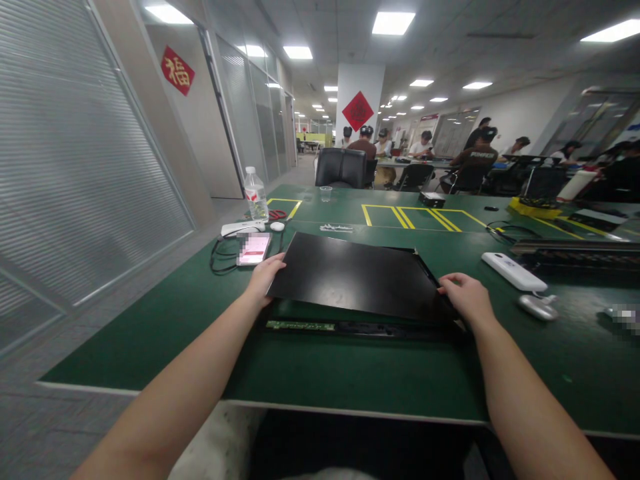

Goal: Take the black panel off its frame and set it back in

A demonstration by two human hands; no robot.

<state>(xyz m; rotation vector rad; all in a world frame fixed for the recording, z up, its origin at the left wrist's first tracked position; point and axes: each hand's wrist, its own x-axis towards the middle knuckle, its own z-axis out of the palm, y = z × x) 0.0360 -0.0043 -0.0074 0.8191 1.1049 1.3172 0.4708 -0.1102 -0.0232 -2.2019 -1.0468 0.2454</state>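
Note:
A black, glossy display panel [355, 273] is tilted above the green table, its left side raised. My left hand [265, 277] is closed on the panel's left edge. At the right edge my right hand [465, 297] pinches the panel; whether its fingers also touch the dark frame [425, 263] beneath cannot be made out. Along the frame's near side runs a narrow green circuit board [300, 326], left of a black strip. The panel hides most of the frame's inside.
A phone [253, 248] with cables and a water bottle [256, 193] are at the left. To the right lie a white handheld device [514, 271] and a silver mouse-like object [537, 307]. Behind the panel stands a clear cup [325, 193]. Several people sit farther back.

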